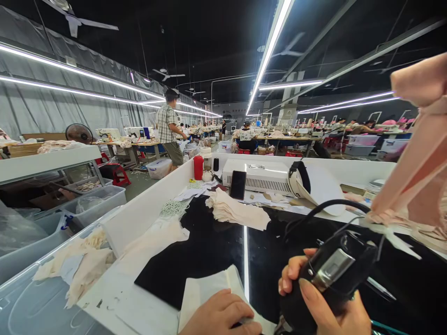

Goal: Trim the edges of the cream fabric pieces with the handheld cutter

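My right hand [326,304] is wrapped round a black corded hand tool [335,270] with a shiny metal plate, held above the right side of the black work surface [206,246]. Its lower end is partly out of view, so its exact kind is unclear. My left hand [223,314] presses down on a folded cream fabric piece [204,286] at the front edge, fingers bent and close together, thumb hidden. Farther back lies a stack of cream fabric pieces [237,209]. Beside the tool rests a pen-like silver item [382,289].
A phone [238,184] leans on a white vented box [258,174], near a red container [198,167] and a white visor [300,181]. Pink fabric [401,158] hangs at right. Fabric scraps [87,265] lie over a plastic bin at left. A person [169,125] stands beyond.
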A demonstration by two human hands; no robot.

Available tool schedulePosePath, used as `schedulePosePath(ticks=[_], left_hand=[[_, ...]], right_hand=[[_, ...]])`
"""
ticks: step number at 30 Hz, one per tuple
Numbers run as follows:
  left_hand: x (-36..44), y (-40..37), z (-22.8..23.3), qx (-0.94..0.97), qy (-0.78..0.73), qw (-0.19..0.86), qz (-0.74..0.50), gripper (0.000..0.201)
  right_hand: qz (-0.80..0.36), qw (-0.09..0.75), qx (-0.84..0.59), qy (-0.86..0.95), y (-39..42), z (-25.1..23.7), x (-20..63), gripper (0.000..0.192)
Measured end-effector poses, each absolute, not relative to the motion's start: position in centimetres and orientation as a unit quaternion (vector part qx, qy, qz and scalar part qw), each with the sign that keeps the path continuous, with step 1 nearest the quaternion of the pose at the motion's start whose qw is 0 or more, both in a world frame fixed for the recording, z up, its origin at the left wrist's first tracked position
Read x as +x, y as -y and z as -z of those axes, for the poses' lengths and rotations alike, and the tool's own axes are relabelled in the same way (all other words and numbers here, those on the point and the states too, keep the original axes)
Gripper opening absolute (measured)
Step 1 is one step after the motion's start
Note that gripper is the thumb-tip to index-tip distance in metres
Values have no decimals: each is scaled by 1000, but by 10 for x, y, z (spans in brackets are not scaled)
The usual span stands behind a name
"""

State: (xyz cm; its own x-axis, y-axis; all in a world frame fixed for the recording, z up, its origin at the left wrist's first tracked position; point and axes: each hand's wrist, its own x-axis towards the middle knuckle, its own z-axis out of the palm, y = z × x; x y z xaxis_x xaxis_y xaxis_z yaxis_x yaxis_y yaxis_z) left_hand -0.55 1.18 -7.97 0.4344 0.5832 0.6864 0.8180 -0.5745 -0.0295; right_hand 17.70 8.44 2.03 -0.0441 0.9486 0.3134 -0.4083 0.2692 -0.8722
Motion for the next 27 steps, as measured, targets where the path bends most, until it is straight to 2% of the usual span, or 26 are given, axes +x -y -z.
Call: schedulePosePath(ticks=[4,5,8,12,27], left_hand=[[-2,-1,61,-836,434,145,302,22],[-1,3,53,-841,448,109,283,25],[-1,11,31,-846,467,55,250,24],[-2,15,19,-851,459,44,251,25],[-2,16,20,-854,457,39,246,24]], right_hand=[[-516,642,-242,514,-89,-19,179,35],[-513,640,-224,526,-90,-20,180,35],[-512,641,-203,535,-91,-23,180,35],[-514,646,-199,529,-88,-27,178,36],[-516,635,-177,546,-86,-24,178,35]])
